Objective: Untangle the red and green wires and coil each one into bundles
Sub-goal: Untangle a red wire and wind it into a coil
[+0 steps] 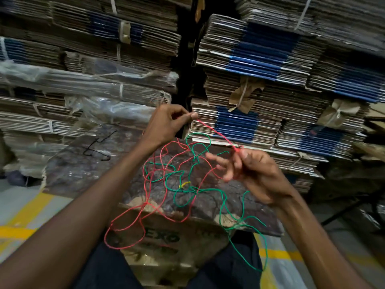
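A taut span of red wire point(216, 133) runs diagonally from upper left to lower right between the hands. The left hand point(166, 124) pinches its upper end; the right hand point(250, 170) pinches its lower end, other fingers spread. Below both hands, the remaining red wire and the green wire point(208, 190) lie tangled in loose loops on the tabletop point(83, 163), some hanging over its near edge.

You have two wires tangled together: one red wire point(133, 224) sprawling toward seven o'clock and one green wire point(245, 226) trailing toward five. One small yellow tie point(184, 184) sits at the center of the knot. Your two hands, left hand point(166, 124) at twelve o'clock and right hand point(252, 174) at three, work over one worn board point(87, 163).
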`<state>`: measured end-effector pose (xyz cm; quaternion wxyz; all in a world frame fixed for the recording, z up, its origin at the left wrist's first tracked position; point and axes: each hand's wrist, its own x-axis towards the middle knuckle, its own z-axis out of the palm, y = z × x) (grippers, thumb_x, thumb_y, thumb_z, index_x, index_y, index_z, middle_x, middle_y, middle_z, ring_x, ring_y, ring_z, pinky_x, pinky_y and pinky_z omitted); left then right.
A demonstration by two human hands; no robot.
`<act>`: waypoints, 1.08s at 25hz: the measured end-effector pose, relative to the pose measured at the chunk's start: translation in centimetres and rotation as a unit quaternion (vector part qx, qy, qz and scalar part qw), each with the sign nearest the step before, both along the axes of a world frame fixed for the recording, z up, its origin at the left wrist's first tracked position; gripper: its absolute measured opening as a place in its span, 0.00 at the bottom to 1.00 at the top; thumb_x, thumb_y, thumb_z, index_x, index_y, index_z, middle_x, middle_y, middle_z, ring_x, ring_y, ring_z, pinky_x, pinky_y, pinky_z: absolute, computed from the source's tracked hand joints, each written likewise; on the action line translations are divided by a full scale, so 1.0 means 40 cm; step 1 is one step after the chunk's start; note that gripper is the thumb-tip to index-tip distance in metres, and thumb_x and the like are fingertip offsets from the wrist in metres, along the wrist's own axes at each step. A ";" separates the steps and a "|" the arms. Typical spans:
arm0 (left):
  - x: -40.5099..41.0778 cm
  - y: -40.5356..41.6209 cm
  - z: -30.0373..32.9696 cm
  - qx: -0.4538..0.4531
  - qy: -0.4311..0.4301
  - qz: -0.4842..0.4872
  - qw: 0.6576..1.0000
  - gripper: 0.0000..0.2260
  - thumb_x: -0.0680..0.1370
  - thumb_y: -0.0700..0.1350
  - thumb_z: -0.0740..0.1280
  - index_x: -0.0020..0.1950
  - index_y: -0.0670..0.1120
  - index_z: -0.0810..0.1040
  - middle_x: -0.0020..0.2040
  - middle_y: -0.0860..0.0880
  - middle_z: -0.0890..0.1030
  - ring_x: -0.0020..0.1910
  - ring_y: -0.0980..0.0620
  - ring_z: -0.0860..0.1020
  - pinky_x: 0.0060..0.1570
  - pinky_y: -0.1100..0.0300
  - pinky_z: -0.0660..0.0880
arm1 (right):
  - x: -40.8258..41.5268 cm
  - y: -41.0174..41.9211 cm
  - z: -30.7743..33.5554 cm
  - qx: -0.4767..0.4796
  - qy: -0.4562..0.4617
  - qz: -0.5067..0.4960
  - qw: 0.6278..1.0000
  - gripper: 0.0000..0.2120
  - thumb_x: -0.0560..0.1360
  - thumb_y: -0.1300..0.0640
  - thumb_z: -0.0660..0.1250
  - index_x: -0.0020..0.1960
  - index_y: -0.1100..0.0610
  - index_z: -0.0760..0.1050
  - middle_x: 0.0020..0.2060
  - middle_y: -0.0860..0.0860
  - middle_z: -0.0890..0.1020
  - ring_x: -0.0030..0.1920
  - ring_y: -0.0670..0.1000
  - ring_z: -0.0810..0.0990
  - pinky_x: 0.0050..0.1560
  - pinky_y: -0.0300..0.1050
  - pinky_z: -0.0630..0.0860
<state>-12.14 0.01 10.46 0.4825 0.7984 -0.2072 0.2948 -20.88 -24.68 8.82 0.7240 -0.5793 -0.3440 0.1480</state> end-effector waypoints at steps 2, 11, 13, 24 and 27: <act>-0.023 -0.006 -0.038 -0.012 0.011 -0.022 1.000 0.18 0.71 0.62 0.67 0.38 0.47 0.83 0.28 0.50 0.80 0.29 0.60 0.70 0.30 0.58 0.64 | -0.025 0.001 0.012 0.102 0.035 0.009 0.994 0.11 0.78 0.53 0.63 0.40 0.57 0.77 0.34 0.57 0.83 0.69 0.67 0.69 0.69 0.69 0.60; -0.088 -0.112 -0.217 -0.014 0.066 -0.077 0.995 0.23 0.74 0.64 0.65 0.34 0.45 0.79 0.25 0.55 0.67 0.27 0.59 0.63 0.29 0.55 0.60 | 0.014 0.063 0.073 0.336 0.045 0.008 0.941 0.09 0.75 0.55 0.62 0.40 0.51 0.80 0.39 0.46 0.85 0.70 0.59 0.72 0.67 0.73 0.58; -0.111 -0.128 -0.229 0.015 0.066 -0.084 0.994 0.24 0.75 0.65 0.64 0.34 0.45 0.77 0.26 0.54 0.64 0.27 0.57 0.62 0.28 0.54 0.59 | 0.029 0.083 0.073 0.335 0.041 -0.046 0.940 0.15 0.77 0.54 0.57 0.38 0.50 0.80 0.39 0.47 0.86 0.67 0.56 0.75 0.61 0.63 0.64; -0.174 -0.082 -0.203 0.105 0.082 -0.083 0.988 0.15 0.80 0.50 0.66 0.35 0.47 0.79 0.23 0.60 0.74 0.23 0.64 0.69 0.27 0.66 0.62 | 0.158 0.000 -0.004 -0.415 -0.408 -0.339 0.739 0.17 0.78 0.53 0.53 0.47 0.55 0.80 0.55 0.57 0.83 0.78 0.54 0.53 0.70 0.57 0.24; -0.166 -0.033 -0.180 0.132 0.040 -0.041 0.990 0.20 0.76 0.61 0.62 0.35 0.47 0.78 0.24 0.54 0.70 0.24 0.60 0.66 0.27 0.58 0.63 | 0.150 -0.040 0.009 -0.469 -0.412 -0.342 0.702 0.17 0.78 0.54 0.52 0.48 0.54 0.79 0.56 0.61 0.82 0.78 0.55 0.50 0.66 0.52 0.19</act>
